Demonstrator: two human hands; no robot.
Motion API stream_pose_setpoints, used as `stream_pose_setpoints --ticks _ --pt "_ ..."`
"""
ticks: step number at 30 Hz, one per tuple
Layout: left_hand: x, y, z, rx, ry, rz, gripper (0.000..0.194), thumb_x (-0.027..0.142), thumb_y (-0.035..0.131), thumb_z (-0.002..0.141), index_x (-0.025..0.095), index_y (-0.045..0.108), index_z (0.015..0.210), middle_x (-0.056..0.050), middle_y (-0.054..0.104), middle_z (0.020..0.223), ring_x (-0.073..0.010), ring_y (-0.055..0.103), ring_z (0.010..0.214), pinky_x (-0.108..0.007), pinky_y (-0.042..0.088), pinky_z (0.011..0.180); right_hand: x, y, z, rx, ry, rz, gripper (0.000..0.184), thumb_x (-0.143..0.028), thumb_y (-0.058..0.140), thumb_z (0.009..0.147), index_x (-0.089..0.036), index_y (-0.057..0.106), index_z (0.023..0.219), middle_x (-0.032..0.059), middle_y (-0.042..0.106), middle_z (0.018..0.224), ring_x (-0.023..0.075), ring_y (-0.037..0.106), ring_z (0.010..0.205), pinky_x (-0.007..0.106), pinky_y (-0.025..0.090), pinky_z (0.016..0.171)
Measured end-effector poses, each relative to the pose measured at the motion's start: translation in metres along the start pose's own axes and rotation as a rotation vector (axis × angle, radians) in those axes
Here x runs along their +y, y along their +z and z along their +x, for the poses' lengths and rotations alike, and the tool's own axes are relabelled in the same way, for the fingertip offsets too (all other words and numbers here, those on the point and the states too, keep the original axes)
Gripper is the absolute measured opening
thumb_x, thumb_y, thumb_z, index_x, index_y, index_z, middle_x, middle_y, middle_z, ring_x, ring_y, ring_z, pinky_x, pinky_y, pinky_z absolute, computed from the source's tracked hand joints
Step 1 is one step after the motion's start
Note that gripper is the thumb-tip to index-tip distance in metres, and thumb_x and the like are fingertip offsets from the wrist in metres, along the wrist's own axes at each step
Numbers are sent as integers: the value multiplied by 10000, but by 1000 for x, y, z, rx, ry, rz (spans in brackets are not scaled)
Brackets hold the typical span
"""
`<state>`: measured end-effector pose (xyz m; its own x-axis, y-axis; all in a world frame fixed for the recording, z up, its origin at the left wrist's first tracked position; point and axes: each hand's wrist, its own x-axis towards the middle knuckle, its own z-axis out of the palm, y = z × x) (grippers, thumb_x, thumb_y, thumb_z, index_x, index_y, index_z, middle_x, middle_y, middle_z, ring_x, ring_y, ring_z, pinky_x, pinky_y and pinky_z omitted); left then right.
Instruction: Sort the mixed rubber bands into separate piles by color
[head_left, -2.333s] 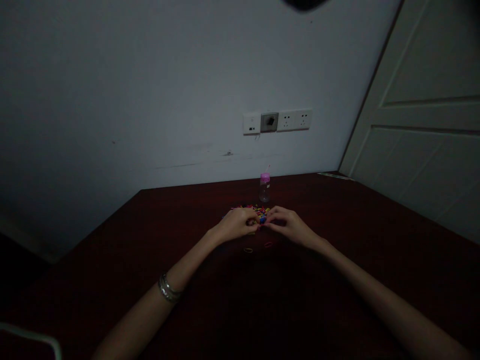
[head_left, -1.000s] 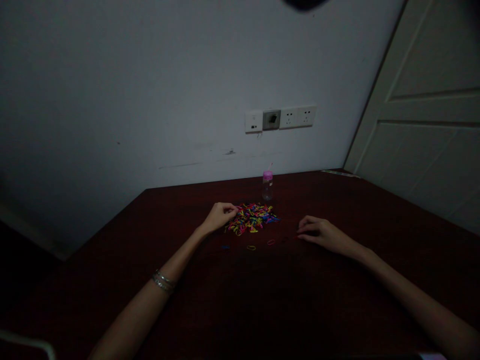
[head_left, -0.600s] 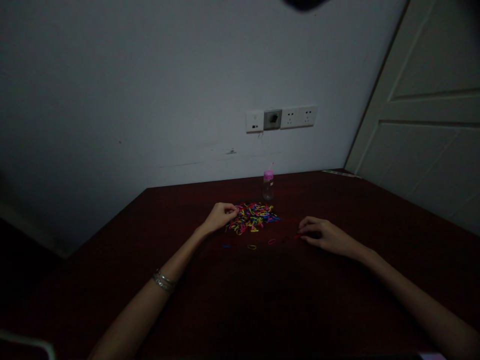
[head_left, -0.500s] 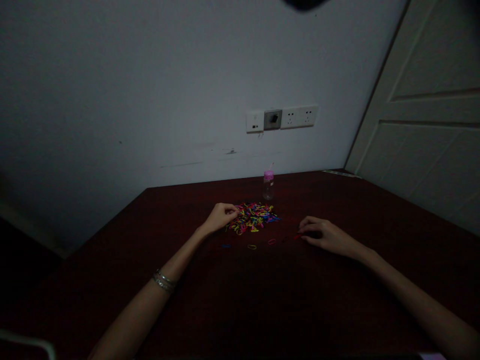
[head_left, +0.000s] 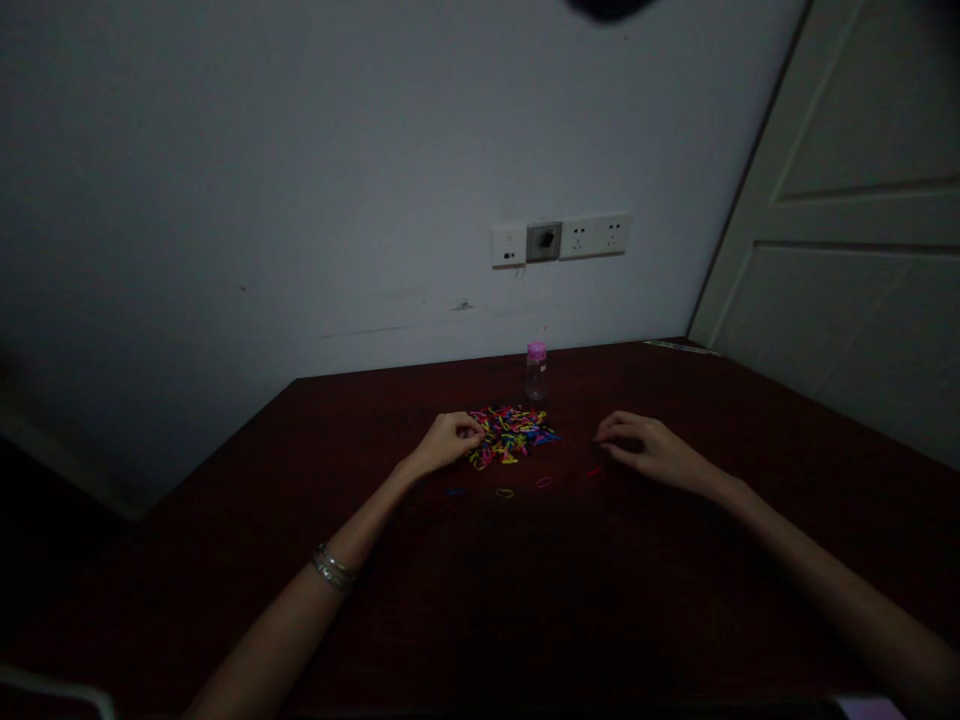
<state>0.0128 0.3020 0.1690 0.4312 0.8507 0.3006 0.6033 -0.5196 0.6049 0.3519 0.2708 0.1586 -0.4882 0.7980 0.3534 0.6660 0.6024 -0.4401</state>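
Note:
A heap of small, brightly coloured bands point(head_left: 517, 432) lies on the dark reddish table point(head_left: 480, 600). At its left edge is my left hand point(head_left: 450, 440), thumb and fingers pinched together; what lies between the fingertips is too small to make out. Loose loops lie in a row in front of the heap: a blue band point(head_left: 454, 492), a yellow band point(head_left: 505, 493), a pink band point(head_left: 544, 482) and a red band point(head_left: 595, 471). Just beyond the red band hovers my right hand point(head_left: 645, 448), fingers curved, thumb slightly apart, nothing visible in it.
Behind the heap stands a clear bottle with a pink lid point(head_left: 536, 372). The wall carries a row of sockets point(head_left: 559, 240). A pale panelled door point(head_left: 855, 290) borders the table's right side. A pale object point(head_left: 866, 708) shows at the bottom right edge.
My right hand has let go of the red band and lifted slightly away from it, leaving it on the table. My left hand has shifted a little right along the heap.

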Motion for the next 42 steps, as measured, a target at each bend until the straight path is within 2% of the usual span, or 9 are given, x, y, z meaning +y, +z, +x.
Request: stream_pose_setpoints --ticks 4,8,12,17,22,26,29,35,42 --pt "8 8 8 -53 123 55 132 206 565 726 138 671 766 -36 621 787 -123 548 725 -227 421 677 -12 -4 20 48 -47 -1 186 -249 516 782 -215 666 886 58 590 963 195 583 839 353 475 765" --pt "16 12 17 -95 178 195 134 198 559 737 166 673 802 -34 616 819 -135 551 775 -244 424 712 -15 5 32 102 -69 36 178 -215 514 778 -205 664 873 57 602 946 189 586 836 341 481 755" --pt "16 7 21 -99 159 242 155 198 541 751 175 672 832 -30 610 827 -133 550 752 -242 428 691 -6 12 26 94 -41 21 188 -197 503 777 -197 659 881 60 609 942 191 589 840 344 480 762" --pt "3 -7 20 -87 113 263 171 175 531 753 168 677 843 -37 616 827 -132 555 746 -239 431 690 4 10 16 66 -12 -25 203 -204 488 781 -196 653 899 62 612 959 195 596 840 348 481 766" --pt "-12 -25 13 -65 84 255 174 150 542 731 154 673 845 -40 622 828 -129 559 739 -235 431 688 1 9 17 57 -15 -35 205 -229 486 784 -203 651 903 59 618 960 201 602 836 350 486 754" --pt "-14 -32 4 -94 43 203 152 144 545 721 141 670 807 -29 613 766 -116 554 688 -221 427 649 -3 9 17 46 -22 -23 210 -251 487 789 -210 654 910 59 620 964 204 604 832 354 486 751" --pt "-8 -29 -2 -154 43 189 142 152 545 720 134 671 783 -27 610 747 -109 544 659 -210 415 626 -6 10 16 32 -23 -19 212 -240 486 786 -209 653 913 58 619 962 203 602 835 350 484 754" --pt "4 -7 -7 -264 51 257 153 225 554 740 166 679 805 -28 629 818 -124 560 709 -202 406 637 -6 11 15 -2 -12 -37 215 -232 476 790 -206 649 916 60 616 962 198 599 827 336 486 736" --pt "4 4 -8 -248 24 347 175 307 560 753 197 684 811 -23 646 836 -146 570 743 -220 396 640 -8 9 15 4 -19 -48 217 -215 470 792 -201 647 916 61 614 955 193 596 835 336 481 742"
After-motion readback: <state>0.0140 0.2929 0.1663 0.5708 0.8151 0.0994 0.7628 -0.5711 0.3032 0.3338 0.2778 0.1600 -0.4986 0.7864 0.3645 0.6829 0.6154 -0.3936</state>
